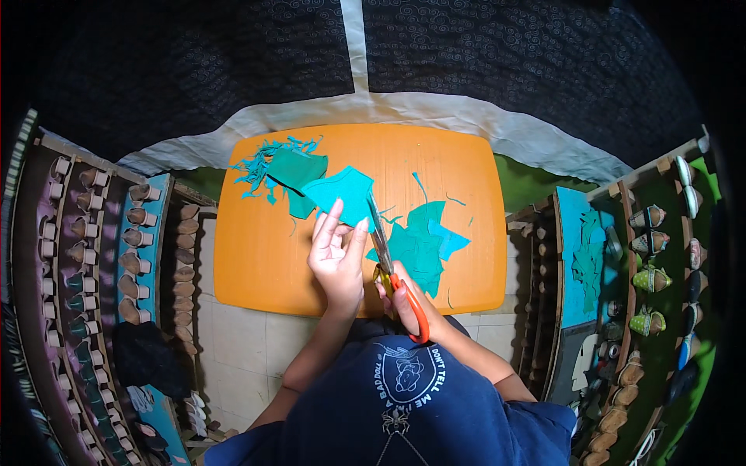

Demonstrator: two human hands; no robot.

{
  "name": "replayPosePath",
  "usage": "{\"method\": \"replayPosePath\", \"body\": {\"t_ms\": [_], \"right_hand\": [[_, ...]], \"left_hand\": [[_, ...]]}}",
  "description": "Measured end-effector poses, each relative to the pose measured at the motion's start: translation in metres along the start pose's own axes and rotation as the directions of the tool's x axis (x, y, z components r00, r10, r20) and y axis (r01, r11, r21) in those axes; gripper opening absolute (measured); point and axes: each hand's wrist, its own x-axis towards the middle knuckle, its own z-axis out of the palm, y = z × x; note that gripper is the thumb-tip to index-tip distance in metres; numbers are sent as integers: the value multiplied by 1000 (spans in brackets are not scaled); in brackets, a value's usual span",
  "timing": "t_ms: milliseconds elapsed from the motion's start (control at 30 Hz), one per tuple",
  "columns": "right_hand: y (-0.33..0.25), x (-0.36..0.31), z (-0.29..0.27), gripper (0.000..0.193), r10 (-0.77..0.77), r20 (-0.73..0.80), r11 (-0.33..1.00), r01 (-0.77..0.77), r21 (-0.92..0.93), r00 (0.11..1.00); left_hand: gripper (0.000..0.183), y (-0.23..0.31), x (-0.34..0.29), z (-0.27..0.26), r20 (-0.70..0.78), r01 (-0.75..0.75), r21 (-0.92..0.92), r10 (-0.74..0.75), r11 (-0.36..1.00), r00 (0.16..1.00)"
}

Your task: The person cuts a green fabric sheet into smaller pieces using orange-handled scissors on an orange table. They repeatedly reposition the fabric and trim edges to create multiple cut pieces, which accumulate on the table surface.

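Observation:
My left hand [338, 255] pinches the lower edge of a flat teal cut piece [347, 192], perhaps fabric or thin synthetic leather, above the middle of an orange table [252, 268]. My right hand [406, 293] grips scissors [381, 242] with an orange-red handle. Their blades point away from me and lie along the right edge of the teal piece; whether they are parted is hard to see. Several darker green pieces [299, 169] lie beyond my left hand, beside a heap of thin curled trimmings [260, 172]. More green pieces [417, 250] overlap to the right of the scissors.
Narrow offcuts [420, 185] are scattered on the table. Racks of brown shoe-shaped forms [134, 262] stand on the left. On the right, shelves hold finished-looking shoes [651, 279] and a blue board [573, 295] carrying green pieces. A dark patterned curtain [202, 70] hangs behind the table.

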Motion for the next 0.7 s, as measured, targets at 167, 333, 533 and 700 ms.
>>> {"method": "replayPosePath", "body": {"t_ms": [167,333,533,700], "right_hand": [[-1,0,-2,80,-26,-7,1000,26,-9,1000],[-1,-1,-1,78,-18,-14,1000,17,-10,1000],[-4,-1,-4,80,34,-5,999,-34,-35,999],[-2,-1,-2,81,31,-17,999,-32,-12,999]], "left_hand": [[47,-1,-4,0,13,-8,-22,8,1000,1000],[49,-3,-7,2,-13,-28,-27,28,999,1000],[50,3,-6,3,3,2,-42,-2,999,1000],[50,7,-5,3,23,-18,3,18,1000,1000]]}}
